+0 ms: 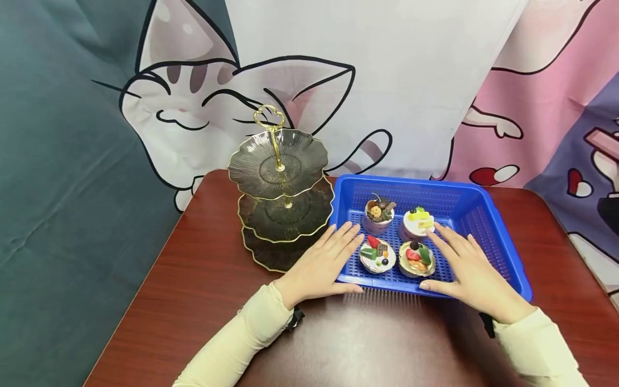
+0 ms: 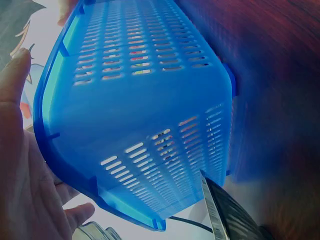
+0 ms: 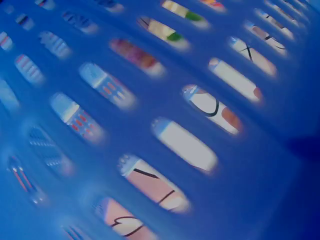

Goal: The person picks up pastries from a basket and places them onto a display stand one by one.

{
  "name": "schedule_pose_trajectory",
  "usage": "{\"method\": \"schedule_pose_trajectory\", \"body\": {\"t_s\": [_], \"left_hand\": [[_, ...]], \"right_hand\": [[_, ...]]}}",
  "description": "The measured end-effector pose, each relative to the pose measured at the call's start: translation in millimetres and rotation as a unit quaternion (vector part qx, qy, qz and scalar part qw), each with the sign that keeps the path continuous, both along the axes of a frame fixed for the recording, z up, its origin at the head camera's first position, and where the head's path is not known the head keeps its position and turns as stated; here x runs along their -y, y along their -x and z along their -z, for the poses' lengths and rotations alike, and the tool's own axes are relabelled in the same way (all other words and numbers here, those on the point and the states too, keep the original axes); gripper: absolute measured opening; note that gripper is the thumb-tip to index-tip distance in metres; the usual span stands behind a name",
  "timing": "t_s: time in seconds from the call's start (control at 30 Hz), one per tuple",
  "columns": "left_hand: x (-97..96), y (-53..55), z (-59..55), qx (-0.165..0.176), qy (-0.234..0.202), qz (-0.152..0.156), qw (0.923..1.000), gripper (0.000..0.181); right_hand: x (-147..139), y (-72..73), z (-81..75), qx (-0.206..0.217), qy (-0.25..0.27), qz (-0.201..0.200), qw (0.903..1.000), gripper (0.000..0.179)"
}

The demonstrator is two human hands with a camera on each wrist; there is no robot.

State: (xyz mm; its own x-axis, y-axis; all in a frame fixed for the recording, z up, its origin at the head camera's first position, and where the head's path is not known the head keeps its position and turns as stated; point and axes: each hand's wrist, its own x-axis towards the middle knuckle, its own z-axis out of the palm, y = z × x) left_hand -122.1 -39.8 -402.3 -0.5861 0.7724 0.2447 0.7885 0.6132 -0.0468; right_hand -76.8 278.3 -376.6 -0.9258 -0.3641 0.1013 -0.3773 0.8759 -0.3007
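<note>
A blue perforated basket [image 1: 503, 236] stands on the table with several small decorated cupcakes inside. At its back are a chocolate-topped cupcake [image 1: 379, 215] and one with yellow fruit [image 1: 417, 222]. In front sit a white-cream cupcake [image 1: 378, 257] and one with strawberry and a dark berry [image 1: 416, 259]. My left hand [image 1: 324, 263] reaches over the basket's front left corner, fingers straight and spread. Over the front right side is my right hand [image 1: 466, 269], fingers extended near the yellow-fruit cupcake. Neither hand holds anything. The right wrist view shows only the slotted basket wall [image 3: 240, 165].
A three-tier stand [image 1: 279, 166] with dark scalloped plates, gold rims and a gold handle [image 1: 269, 117] is left of the basket, right beside its wall. Behind the reddish-brown table [image 1: 193, 290] hangs a cloth printed with a cartoon cat [image 1: 184, 102].
</note>
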Motion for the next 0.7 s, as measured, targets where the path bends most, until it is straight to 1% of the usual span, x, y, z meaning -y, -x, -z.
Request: {"method": "schedule_pose_trajectory", "body": {"t_s": [0.13, 0.2, 0.3, 0.43, 0.53, 0.6, 0.7], "left_hand": [[3.1, 2.3, -2.7, -0.004, -0.024, 0.009, 0.9997, 0.098], [4.5, 3.1, -3.5, -0.012, -0.036, 0.015, 0.9992, 0.097], [5.9, 5.1, -2.9, -0.033, -0.055, 0.023, 0.9977, 0.095], [7.7, 6.7, -1.4, -0.064, -0.084, 0.034, 0.9938, 0.092], [9.2, 6.7, -0.8, -0.077, -0.105, 0.041, 0.9907, 0.09], [10.1, 6.5, -0.1, -0.08, -0.114, 0.043, 0.9893, 0.088], [11.4, 5.7, 2.0, -0.082, -0.125, 0.042, 0.9879, 0.086]], "right_hand": [[1.1, -0.8, -7.7, 0.001, -0.005, 0.002, 1.0, 0.099], [1.8, -1.5, -12.4, 0.0, -0.006, 0.001, 1.0, 0.099], [3.1, -0.7, -20.7, -0.003, -0.012, -0.001, 0.9999, 0.098], [4.0, 1.2, -32.8, 0.019, -0.015, 0.007, 0.9997, 0.095], [4.9, 1.4, -40.8, 0.031, -0.013, 0.017, 0.9993, 0.091], [5.8, 1.5, -45.1, 0.024, -0.011, 0.019, 0.9995, 0.088], [7.0, 3.4, -51.5, 0.002, -0.015, 0.016, 0.9998, 0.082]]}}
